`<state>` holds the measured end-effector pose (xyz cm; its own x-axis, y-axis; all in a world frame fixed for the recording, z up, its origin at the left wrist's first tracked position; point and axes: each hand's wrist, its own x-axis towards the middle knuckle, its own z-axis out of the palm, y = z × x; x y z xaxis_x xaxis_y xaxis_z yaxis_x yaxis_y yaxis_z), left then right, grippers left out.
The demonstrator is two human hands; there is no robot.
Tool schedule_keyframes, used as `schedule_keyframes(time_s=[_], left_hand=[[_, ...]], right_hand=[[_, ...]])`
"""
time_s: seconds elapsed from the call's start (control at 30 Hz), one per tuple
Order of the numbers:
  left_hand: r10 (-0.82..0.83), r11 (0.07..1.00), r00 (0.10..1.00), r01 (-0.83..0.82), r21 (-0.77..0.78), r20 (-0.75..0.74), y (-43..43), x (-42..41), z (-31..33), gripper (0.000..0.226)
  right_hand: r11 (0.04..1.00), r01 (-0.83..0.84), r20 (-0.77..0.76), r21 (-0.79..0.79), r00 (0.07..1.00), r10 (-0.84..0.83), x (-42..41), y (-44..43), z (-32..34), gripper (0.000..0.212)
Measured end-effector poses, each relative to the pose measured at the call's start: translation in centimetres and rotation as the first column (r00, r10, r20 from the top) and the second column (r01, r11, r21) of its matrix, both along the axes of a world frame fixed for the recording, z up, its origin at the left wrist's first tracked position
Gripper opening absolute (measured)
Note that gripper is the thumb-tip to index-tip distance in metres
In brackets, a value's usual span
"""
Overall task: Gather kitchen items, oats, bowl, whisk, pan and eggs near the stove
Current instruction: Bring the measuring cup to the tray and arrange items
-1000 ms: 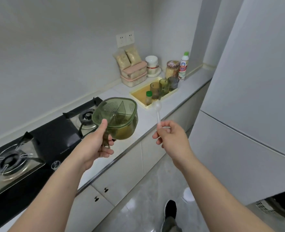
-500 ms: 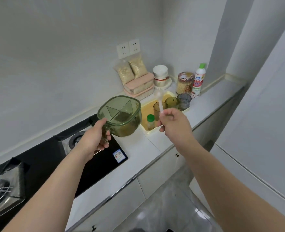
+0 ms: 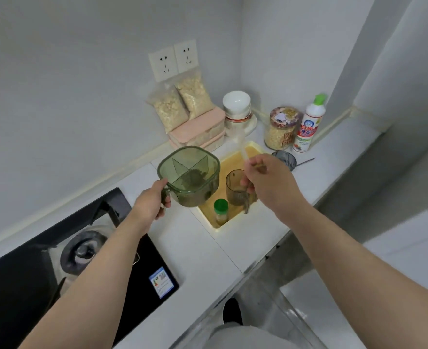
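My left hand (image 3: pixel 150 204) grips the handle of a green translucent container (image 3: pixel 189 175) with inner dividers, held above the counter between the stove (image 3: pixel 56 258) and the yellow tray (image 3: pixel 229 217). My right hand (image 3: pixel 267 183) pinches a white plastic spoon (image 3: pixel 240 141), blurred, its bowl pointing up and away over the tray. Two bags of oats (image 3: pixel 182 104) lean on the wall atop pink boxes (image 3: pixel 199 132). A jar of oats (image 3: pixel 280 128) stands at the back right.
The tray holds a green-tinted cup (image 3: pixel 235 190), a green-capped shaker (image 3: pixel 221 212) and a grey cup (image 3: pixel 284 159). White stacked bowls (image 3: pixel 236 107) and a white bottle (image 3: pixel 308 124) stand by the back wall. A white cabinet side rises on the right.
My view and both hands have moved right along the counter, from over the stove to over the yellow tray. The green container and the spoon stay in my hands.
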<state>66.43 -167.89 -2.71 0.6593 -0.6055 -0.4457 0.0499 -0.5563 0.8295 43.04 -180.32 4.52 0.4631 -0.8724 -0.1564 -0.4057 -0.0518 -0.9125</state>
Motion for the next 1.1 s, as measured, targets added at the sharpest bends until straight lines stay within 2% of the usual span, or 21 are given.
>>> schedule_keyframes(time_s=[0.17, 0.3, 0.43, 0.6, 1.1], left_hand=[[-0.042, 0.998, 0.999, 0.042, 0.044, 0.007, -4.3, 2.3, -3.1, 0.049], [-0.015, 0.997, 0.999, 0.018, 0.070, -0.040, -6.3, 3.1, -4.9, 0.048], [0.011, 0.997, 0.998, -0.007, 0.080, -0.059, -7.9, 3.7, -6.4, 0.046], [0.021, 0.997, 0.998, -0.017, 0.078, -0.055, -9.2, 4.4, -7.6, 0.045], [0.030, 0.995, 0.995, -0.021, 0.096, -0.092, -9.8, 4.4, -10.5, 0.042]], right_hand=[[1.000, -0.004, -0.056, 0.010, 0.998, 0.005, 2.3, -4.3, -1.4, 0.014], [0.999, -0.037, -0.081, 0.001, 0.996, 0.037, 3.9, -6.4, -2.1, 0.013], [0.988, -0.123, -0.147, -0.091, 0.983, 0.109, 5.6, -8.8, -2.7, 0.014], [0.979, -0.181, -0.101, -0.096, 0.980, 0.172, 7.0, -11.0, -3.6, 0.014], [0.970, -0.238, -0.096, -0.045, 0.968, 0.233, 8.6, -13.2, -5.3, 0.011]])
